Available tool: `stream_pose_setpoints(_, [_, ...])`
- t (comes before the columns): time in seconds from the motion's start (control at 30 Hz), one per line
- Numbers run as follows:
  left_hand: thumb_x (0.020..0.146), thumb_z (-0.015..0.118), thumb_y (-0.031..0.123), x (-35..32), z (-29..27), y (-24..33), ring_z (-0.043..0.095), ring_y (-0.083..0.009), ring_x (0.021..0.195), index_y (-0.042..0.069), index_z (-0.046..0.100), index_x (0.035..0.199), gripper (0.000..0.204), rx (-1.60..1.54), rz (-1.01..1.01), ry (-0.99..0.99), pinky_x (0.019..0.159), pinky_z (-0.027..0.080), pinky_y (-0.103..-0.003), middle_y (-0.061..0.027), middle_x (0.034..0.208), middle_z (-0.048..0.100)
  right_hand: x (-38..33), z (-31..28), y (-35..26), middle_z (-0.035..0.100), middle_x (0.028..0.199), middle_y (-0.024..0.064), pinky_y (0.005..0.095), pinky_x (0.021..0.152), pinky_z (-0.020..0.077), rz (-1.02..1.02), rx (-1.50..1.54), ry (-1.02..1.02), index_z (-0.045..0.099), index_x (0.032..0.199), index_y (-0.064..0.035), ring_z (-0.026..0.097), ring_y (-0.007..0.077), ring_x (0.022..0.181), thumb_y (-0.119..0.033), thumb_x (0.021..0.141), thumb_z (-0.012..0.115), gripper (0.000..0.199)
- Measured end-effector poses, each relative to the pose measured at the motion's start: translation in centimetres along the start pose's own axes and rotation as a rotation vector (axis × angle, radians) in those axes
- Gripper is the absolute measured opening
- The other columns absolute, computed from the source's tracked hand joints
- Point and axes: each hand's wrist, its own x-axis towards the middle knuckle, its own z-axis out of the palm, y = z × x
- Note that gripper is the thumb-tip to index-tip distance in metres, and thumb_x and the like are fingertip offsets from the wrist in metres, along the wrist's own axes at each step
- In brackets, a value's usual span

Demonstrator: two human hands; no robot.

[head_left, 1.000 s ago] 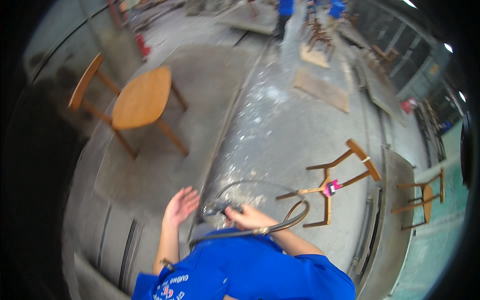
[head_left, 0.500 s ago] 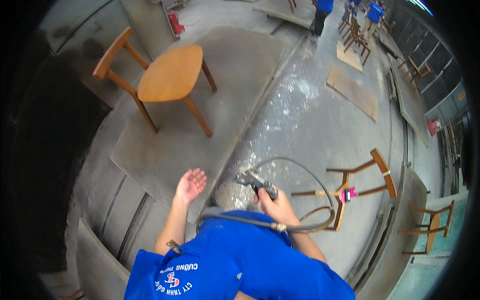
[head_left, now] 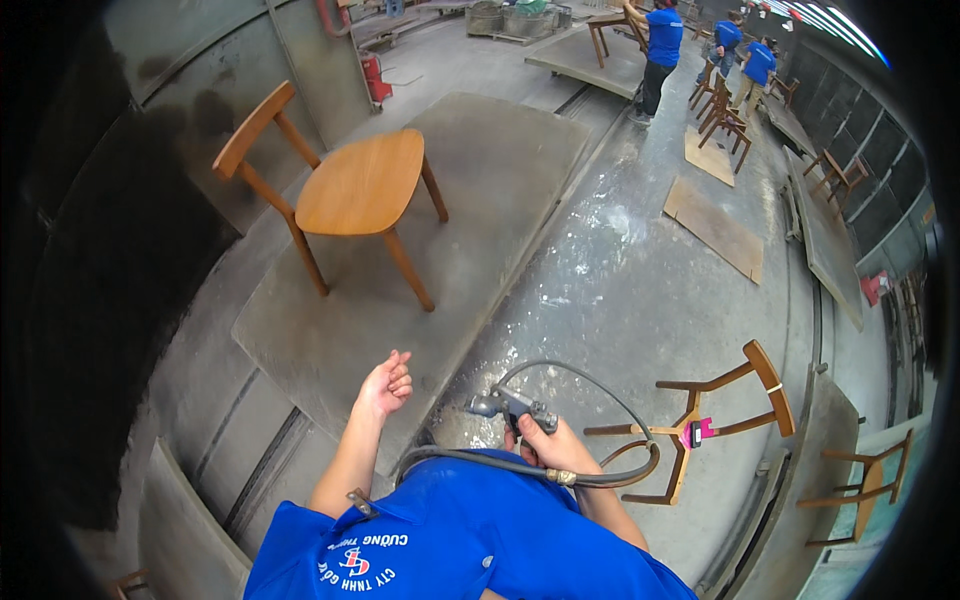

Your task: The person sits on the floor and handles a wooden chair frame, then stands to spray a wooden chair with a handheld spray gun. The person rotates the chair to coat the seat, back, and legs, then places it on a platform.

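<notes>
My right hand (head_left: 552, 440) is wrapped round the handle of a spray gun (head_left: 512, 404), whose nozzle points left. A dark hose (head_left: 612, 397) loops out from the gun and runs back across my waist, with a brass fitting near my forearm. My left hand (head_left: 387, 383) is raised to the left of the gun, its fingers curled in and nothing visible in them. Beyond it, an orange-brown wooden chair (head_left: 365, 182) stands upright on a low grey platform (head_left: 475, 165), apart from both hands.
To my right, a wooden chair (head_left: 690, 392) lies tipped over with a pink and black item (head_left: 697, 432) on it. Another chair (head_left: 868, 480) is at the far right. Flat boards (head_left: 715, 226) lie on the floor ahead. Several people in blue shirts (head_left: 664, 38) stand farther off among chairs.
My left hand has gone from open with spread fingers to curled. The view has tilted up, showing more of the far room. The spray gun stays in my right hand.
</notes>
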Motion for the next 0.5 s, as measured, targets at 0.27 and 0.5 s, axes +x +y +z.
stream_pose_setpoints(0.27, [0.105,0.052,0.030,1.1,-1.5,-6.2,0.060,-0.0116,0.067,0.010,0.059,0.120,0.026,0.540,-0.219,0.302,0.060,0.048,-0.028,-0.0013,0.083,0.066,-0.2,0.2,1.1,0.065,0.076,0.0017,0.0243,0.054,0.0444,-0.331,-0.048,0.254,0.064,0.101,-0.0007,0.054,0.0062,0.060,-0.039,0.098,0.067,0.038])
stream_pose_setpoints(0.5, [0.102,0.056,0.034,0.3,-9.2,-13.8,0.063,-0.0229,0.111,0.007,0.055,0.139,0.046,1.235,-0.481,0.086,0.094,0.053,-0.036,-0.0153,0.129,0.064,-0.4,0.1,1.1,0.066,0.079,0.0042,0.0224,0.051,0.0438,-0.524,-0.131,0.335,0.062,0.106,0.0024,0.055,0.0063,0.058,-0.042,0.097,0.067,0.046])
